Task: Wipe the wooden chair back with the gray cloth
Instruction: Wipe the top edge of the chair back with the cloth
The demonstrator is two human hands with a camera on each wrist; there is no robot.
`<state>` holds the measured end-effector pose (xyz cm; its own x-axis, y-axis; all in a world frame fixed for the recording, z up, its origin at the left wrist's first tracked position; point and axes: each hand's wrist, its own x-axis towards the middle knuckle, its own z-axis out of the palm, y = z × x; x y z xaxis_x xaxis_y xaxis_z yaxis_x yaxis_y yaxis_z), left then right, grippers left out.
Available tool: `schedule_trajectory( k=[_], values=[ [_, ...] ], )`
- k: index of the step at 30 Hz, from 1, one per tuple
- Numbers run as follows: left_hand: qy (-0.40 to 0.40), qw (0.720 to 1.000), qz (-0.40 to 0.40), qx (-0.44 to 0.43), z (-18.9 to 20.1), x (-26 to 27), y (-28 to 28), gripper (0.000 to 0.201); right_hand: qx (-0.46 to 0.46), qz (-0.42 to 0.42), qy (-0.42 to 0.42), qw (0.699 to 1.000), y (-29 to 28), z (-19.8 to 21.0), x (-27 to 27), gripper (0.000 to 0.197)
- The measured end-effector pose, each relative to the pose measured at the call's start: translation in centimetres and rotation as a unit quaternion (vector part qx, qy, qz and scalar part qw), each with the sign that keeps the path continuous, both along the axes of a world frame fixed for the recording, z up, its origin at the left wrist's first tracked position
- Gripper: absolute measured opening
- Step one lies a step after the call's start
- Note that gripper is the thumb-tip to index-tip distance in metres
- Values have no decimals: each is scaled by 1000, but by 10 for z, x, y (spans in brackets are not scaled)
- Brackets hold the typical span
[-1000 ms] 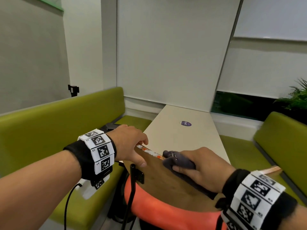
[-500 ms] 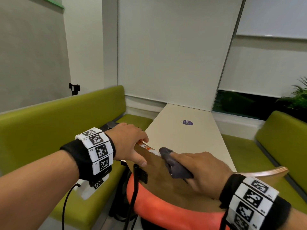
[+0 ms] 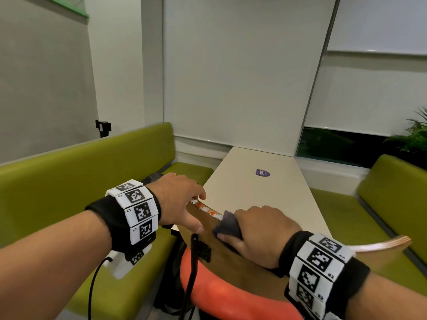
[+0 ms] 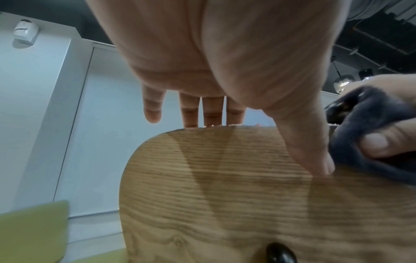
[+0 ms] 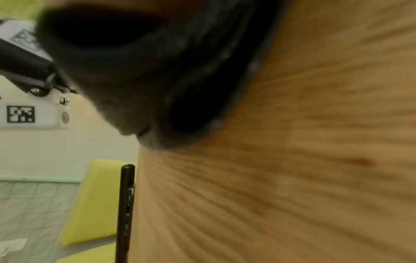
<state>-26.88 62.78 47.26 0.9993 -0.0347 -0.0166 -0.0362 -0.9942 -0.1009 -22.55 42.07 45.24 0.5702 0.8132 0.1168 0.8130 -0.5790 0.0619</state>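
The wooden chair back (image 3: pixel 233 262) curves across the lower middle of the head view, with a floral strip along its top edge. My left hand (image 3: pixel 184 204) grips its top left corner. In the left wrist view its fingers (image 4: pixel 211 113) hook over the top edge of the chair back (image 4: pixel 225 195), and the thumb lies on the near face. My right hand (image 3: pixel 261 234) holds the bunched gray cloth (image 3: pixel 227 227) against the near face, just under the top edge and close to the left thumb. The right wrist view shows the cloth (image 5: pixel 146 71) against blurred wood (image 5: pixel 292 160).
An orange seat cushion (image 3: pixel 219 294) lies below the chair back, and a black metal rod (image 3: pixel 193 262) stands at its left side. Beyond the chair runs a beige table (image 3: pixel 261 192). Green benches (image 3: pixel 80 181) line both sides. A plant (image 3: pixel 413 137) stands at the far right.
My right hand has slid the cloth leftward along the chair back, closing the gap to my left thumb. The left hand has kept its hold on the corner.
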Motion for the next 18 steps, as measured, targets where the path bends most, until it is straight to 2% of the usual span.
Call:
schedule_trajectory(
  k=[3, 5, 10, 11, 13, 15, 18],
  values=[
    [-11, 1000, -7, -3, 3, -2, -1, 83, 44, 63, -5, 997, -13, -5, 1, 29],
    [-14, 1000, -6, -3, 4, -4, 0, 83, 80, 85, 25, 993, -22, -8, 4, 22],
    [-13, 1000, -2, -3, 4, -11, 4, 83, 188, 84, 144, 968, -34, -2, 4, 26],
    [-12, 1000, -4, -4, 4, -12, 4, 84, 182, 66, 160, 968, -34, 2, 4, 22],
    [-11, 1000, -7, -4, 3, -12, 8, 85, 107, 26, 160, 981, -27, 5, 7, 9],
    [-13, 1000, -10, -1, 2, -11, 11, 86, 24, -35, 143, 989, -13, 5, 8, 25],
    [-17, 1000, -9, 4, 4, -9, 12, 87, -22, -75, 95, 992, 14, 6, 5, 51]
  ],
)
